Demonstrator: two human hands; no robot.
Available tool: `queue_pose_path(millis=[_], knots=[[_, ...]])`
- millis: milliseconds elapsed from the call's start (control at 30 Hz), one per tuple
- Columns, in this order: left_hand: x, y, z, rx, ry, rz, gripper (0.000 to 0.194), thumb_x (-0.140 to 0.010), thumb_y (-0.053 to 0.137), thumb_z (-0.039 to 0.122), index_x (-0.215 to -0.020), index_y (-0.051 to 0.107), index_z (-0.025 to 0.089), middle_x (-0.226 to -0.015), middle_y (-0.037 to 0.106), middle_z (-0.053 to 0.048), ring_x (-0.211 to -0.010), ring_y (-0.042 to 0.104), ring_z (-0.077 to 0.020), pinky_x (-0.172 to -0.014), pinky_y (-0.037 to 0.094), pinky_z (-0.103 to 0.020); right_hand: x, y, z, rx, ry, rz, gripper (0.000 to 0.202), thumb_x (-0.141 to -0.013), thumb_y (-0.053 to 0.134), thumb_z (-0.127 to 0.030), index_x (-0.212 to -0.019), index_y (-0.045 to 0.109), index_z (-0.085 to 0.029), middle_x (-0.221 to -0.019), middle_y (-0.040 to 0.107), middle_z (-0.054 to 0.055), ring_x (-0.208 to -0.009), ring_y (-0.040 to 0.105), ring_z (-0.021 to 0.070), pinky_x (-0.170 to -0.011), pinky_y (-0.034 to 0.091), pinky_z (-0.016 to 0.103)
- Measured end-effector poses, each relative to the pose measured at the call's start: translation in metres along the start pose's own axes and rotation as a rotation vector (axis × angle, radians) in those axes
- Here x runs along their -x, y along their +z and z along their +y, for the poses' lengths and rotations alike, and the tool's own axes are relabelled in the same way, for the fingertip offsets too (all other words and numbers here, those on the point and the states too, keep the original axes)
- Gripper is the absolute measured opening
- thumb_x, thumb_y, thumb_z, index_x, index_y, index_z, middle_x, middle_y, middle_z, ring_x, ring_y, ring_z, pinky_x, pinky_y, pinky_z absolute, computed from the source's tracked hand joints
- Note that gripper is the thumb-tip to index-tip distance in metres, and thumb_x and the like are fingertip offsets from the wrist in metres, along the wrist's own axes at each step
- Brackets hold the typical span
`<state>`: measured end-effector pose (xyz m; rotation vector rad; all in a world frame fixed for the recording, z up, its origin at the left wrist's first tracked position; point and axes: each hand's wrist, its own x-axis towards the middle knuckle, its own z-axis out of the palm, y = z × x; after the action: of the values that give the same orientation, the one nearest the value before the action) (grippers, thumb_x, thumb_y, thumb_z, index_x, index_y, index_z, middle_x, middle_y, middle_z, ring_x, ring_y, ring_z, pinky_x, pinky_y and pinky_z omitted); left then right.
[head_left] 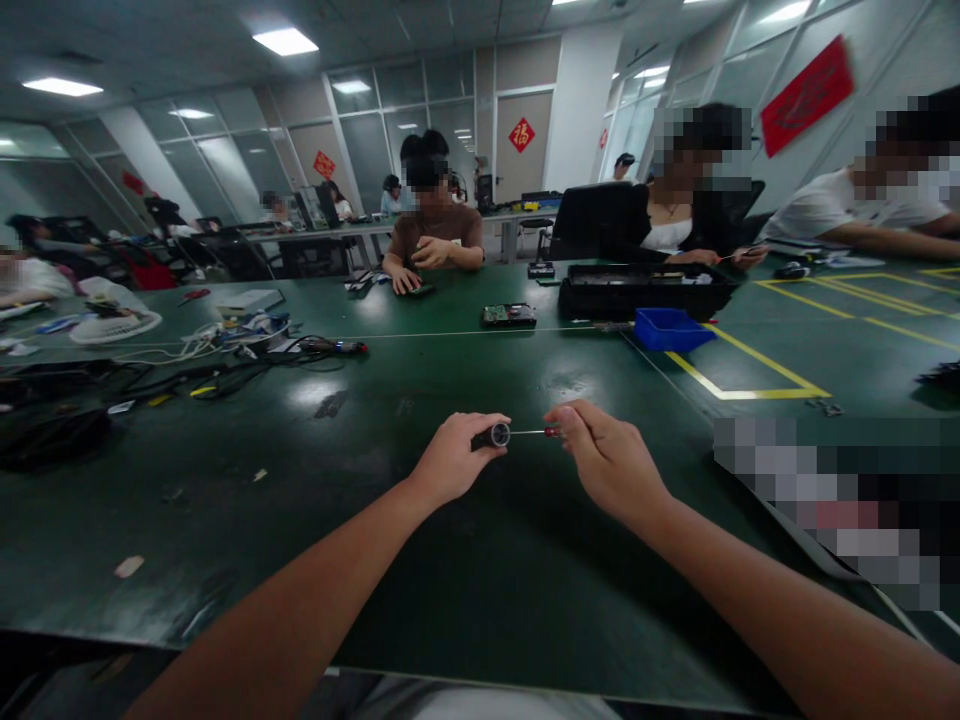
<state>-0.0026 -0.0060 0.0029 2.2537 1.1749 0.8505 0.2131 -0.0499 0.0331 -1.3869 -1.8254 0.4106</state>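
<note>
Just above the green table [420, 370], my left hand [455, 458] is closed around a dark cylindrical part [495, 435] with a round, light-rimmed end. The part's exact kind does not show. Level with it, my right hand [609, 455] grips a screwdriver [551, 432] by its red handle. The thin metal shaft points left and its tip meets the rim of the round end; whether it sits in a screw I cannot tell. Most of the handle is hidden in my right fingers.
A long black case [645, 292] and a blue bin [671, 328] stand ahead to the right. A hard drive [510, 315] lies straight ahead. Tangled cables [255, 345] spread on the left. Co-workers [435, 225] sit across the table. Yellow tape [772, 393] marks the right side.
</note>
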Motion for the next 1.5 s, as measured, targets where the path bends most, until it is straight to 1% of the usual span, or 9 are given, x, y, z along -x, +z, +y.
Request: queue_pose_path(millis=[200, 367, 533, 733, 800, 867, 933, 1100, 1500], knots=[[0.000, -0.001, 0.001, 0.027, -0.017, 0.029, 0.036, -0.085, 0.071, 0.019, -0.120, 0.066, 0.027, -0.114, 0.070, -0.002, -0.106, 0.062, -0.0226, -0.096, 0.045, -0.039, 0.002, 0.000, 0.000, -0.033, -0.042, -0.022, 0.030, -0.100, 0.041, -0.032, -0.122, 0.057, -0.019, -0.078, 0.067, 0.002, -0.061, 0.060, 0.0173, -0.058, 0.043, 0.030], [0.000, -0.003, 0.000, 0.001, -0.025, 0.026, 0.037, -0.085, 0.072, 0.020, -0.121, 0.066, 0.028, -0.114, 0.070, -0.002, -0.106, 0.062, -0.0232, -0.095, 0.045, -0.040, 0.003, 0.000, 0.001, -0.047, -0.065, -0.056, 0.030, -0.102, 0.036, -0.037, -0.107, 0.062, -0.023, -0.075, 0.064, 0.001, -0.061, 0.058, 0.0170, -0.057, 0.041, 0.030], [-0.001, -0.002, -0.001, -0.016, -0.026, 0.031, 0.038, -0.085, 0.071, 0.020, -0.122, 0.066, 0.028, -0.116, 0.069, -0.003, -0.108, 0.061, -0.0240, -0.098, 0.045, -0.041, 0.003, 0.004, 0.002, -0.139, 0.025, 0.026, 0.026, -0.098, 0.049, -0.039, -0.116, 0.057, -0.022, -0.084, 0.069, 0.004, -0.068, 0.063, 0.0191, -0.061, 0.046, 0.032], [-0.001, -0.003, 0.001, -0.001, -0.010, 0.054, 0.039, -0.084, 0.072, 0.017, -0.121, 0.066, 0.027, -0.117, 0.069, -0.003, -0.109, 0.061, -0.0226, -0.100, 0.044, -0.040, -0.005, 0.010, 0.006, -0.517, 0.181, 0.097, 0.027, -0.091, 0.058, -0.044, -0.101, 0.065, -0.020, -0.088, 0.070, 0.006, -0.082, 0.067, 0.0216, -0.080, 0.054, 0.040], [-0.002, -0.005, 0.002, 0.000, 0.009, 0.073, 0.039, -0.084, 0.071, 0.017, -0.121, 0.066, 0.027, -0.119, 0.069, -0.003, -0.111, 0.060, -0.0221, -0.101, 0.044, -0.039, -0.009, 0.011, 0.009, -0.771, 0.320, 0.107, 0.024, -0.090, 0.058, -0.043, -0.094, 0.064, -0.020, -0.085, 0.068, 0.005, -0.077, 0.066, 0.0201, -0.082, 0.055, 0.042], [-0.002, -0.006, 0.001, -0.017, 0.010, 0.093, 0.037, -0.085, 0.071, 0.017, -0.120, 0.066, 0.027, -0.120, 0.069, -0.003, -0.112, 0.060, -0.0225, -0.102, 0.043, -0.040, -0.013, 0.011, 0.012, -1.001, 0.494, -0.001, 0.021, -0.090, 0.058, -0.040, -0.086, 0.063, -0.020, -0.073, 0.063, 0.003, -0.067, 0.063, 0.0183, -0.083, 0.057, 0.044], [-0.002, -0.006, 0.001, -0.028, -0.005, 0.103, 0.037, -0.085, 0.071, 0.019, -0.121, 0.066, 0.028, -0.119, 0.069, -0.003, -0.112, 0.060, -0.0230, -0.100, 0.043, -0.041, -0.015, 0.010, 0.014, -1.082, 0.532, 0.004, 0.018, -0.088, 0.061, -0.038, -0.084, 0.062, -0.020, -0.070, 0.061, 0.002, -0.064, 0.062, 0.0173, -0.082, 0.057, 0.044], [-0.001, -0.006, 0.002, -0.029, -0.026, 0.092, 0.038, -0.085, 0.072, 0.023, -0.122, 0.066, 0.030, -0.117, 0.069, -0.003, -0.108, 0.060, -0.0237, -0.098, 0.044, -0.042, -0.012, 0.012, 0.017, -0.864, 0.316, 0.132, 0.026, -0.090, 0.062, -0.046, -0.094, 0.064, -0.020, -0.085, 0.067, 0.004, -0.077, 0.066, 0.0190, -0.081, 0.057, 0.040], [-0.001, -0.006, 0.004, -0.048, -0.026, 0.084, 0.038, -0.085, 0.073, 0.026, -0.121, 0.066, 0.030, -0.114, 0.070, -0.003, -0.105, 0.061, -0.0240, -0.098, 0.043, -0.043, -0.006, 0.009, 0.012, -0.495, 0.163, 0.099, 0.030, -0.095, 0.055, -0.046, -0.102, 0.065, -0.019, -0.089, 0.071, 0.006, -0.081, 0.068, 0.0204, -0.081, 0.055, 0.040]])
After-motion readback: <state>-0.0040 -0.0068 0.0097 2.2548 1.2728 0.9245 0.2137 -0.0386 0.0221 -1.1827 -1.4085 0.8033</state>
